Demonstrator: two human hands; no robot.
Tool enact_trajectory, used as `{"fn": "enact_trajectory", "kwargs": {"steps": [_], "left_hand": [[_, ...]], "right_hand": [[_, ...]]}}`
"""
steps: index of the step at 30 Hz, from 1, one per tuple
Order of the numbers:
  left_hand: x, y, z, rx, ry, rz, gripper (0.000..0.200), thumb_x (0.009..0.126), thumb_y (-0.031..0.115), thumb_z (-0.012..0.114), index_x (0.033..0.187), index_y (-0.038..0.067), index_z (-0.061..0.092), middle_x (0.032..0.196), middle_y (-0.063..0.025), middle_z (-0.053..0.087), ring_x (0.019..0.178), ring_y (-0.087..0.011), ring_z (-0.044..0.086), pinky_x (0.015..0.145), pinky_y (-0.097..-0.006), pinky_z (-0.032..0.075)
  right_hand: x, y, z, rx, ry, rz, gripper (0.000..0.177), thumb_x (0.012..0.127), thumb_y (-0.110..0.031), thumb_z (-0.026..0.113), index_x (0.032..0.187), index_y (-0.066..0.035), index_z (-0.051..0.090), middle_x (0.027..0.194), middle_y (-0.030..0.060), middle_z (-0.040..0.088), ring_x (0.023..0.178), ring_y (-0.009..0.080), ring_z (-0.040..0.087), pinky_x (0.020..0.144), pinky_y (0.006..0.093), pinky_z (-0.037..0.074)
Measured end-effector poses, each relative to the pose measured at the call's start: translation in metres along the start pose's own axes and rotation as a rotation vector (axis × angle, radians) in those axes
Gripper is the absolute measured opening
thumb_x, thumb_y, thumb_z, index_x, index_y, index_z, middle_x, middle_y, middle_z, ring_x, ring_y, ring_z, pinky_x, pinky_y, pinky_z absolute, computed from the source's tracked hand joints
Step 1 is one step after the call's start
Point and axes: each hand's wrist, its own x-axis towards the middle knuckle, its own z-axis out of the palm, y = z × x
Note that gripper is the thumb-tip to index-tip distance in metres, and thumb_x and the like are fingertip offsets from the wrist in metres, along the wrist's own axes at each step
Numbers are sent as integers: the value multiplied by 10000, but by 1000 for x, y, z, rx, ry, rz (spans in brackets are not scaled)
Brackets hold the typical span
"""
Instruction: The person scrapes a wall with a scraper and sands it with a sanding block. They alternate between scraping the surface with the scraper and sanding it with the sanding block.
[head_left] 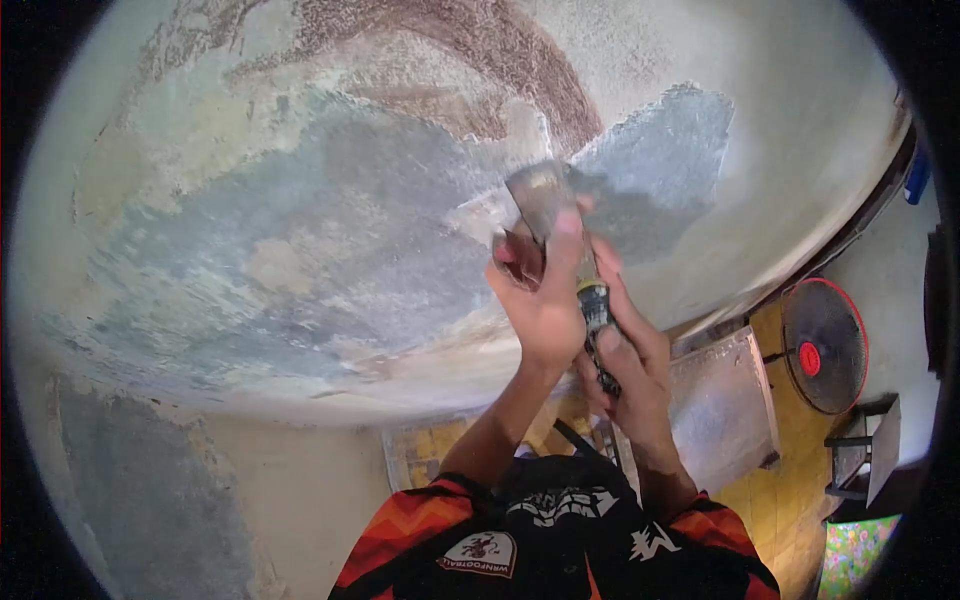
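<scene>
Jersey (480, 545) nearest; right hand (630, 370) grips scraper (540, 195) handle, left hand (545, 310) pinches blade against wall (300, 250).

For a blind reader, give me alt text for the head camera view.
A left hand presses a scraper against a wall of peeling, patchy paint, while the right hand grips its handle. A fan stands on the floor at lower right.

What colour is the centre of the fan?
Red: the fan is clearest in the head view.
</scene>
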Motion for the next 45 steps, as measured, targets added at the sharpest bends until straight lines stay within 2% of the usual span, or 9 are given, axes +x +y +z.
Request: {"fn": "enact_trajectory", "kwargs": {"steps": [3,14,16,24,26,31,33,37,45], "left_hand": [[-8,13,2,-29,8,-75,148,948,100,592,992,-24,658,737,-44,643,606,-83,574,569,-240,461],[-9,-7,-4,64,-47,-36,180,958,139,564,973,-30,625,636,-55,604,576,-107,560,551,-242,430],[-13,2,-1,-102,-58,-178,175,965,117,568,980,-43,637,684,-59,618,606,-107,570,569,-249,442],[4,15,6,135,-49,35,166,936,119,591,1014,-20,639,913,-39,655,812,-100,562,750,-257,422],[-13,-8,2,67,46,23,163,948,108,569,1021,-22,635,846,-61,651,781,-118,590,727,-274,445],[-11,0,-1,-62,-65,-166,170,934,131,593,1012,-16,630,784,-56,651,632,-108,583,592,-247,442],[-22,-6,-14,244,-72,-43,158,957,122,576,999,-23,621,743,-49,632,655,-98,567,612,-226,424],[-11,7,7,-140,-53,-128,168,973,121,559,983,-40,605,662,-51,600,599,-112,560,582,-239,432],[-11,-5,8,-37,-1,-81,182,954,147,575,955,-33,605,659,-64,611,555,-125,564,535,-252,429]], "right_hand": [[2,-1,3,-45,45,-52,594,980,-211,451,1496,4,248,1026,35,601,505,5,363,442,159,302],[-2,6,-3,-14,64,3,586,981,-196,466,1484,22,261,775,13,545,462,12,370,429,162,308],[-6,0,-3,5,66,54,592,977,-189,466,1481,37,254,773,-3,528,480,9,357,446,160,312],[14,-25,6,-45,-12,-21,651,968,-275,470,1502,4,223,611,-25,465,418,22,329,386,178,254],[6,-14,3,-23,30,2,589,968,-151,453,1499,-5,246,749,-22,496,510,15,362,447,171,311],[-2,-7,-7,-43,39,91,614,969,-231,448,1494,10,239,645,-5,479,430,23,344,388,182,283],[-7,-5,-5,-24,45,116,619,972,-244,450,1493,13,237,639,-7,475,426,23,344,385,183,280],[-1,-10,-11,-1,-7,93,587,981,-192,449,1496,2,243,719,0,500,475,17,363,421,173,294],[0,-8,-13,45,0,71,554,974,-124,453,1478,26,278,789,7,522,504,18,356,451,174,310]]}}
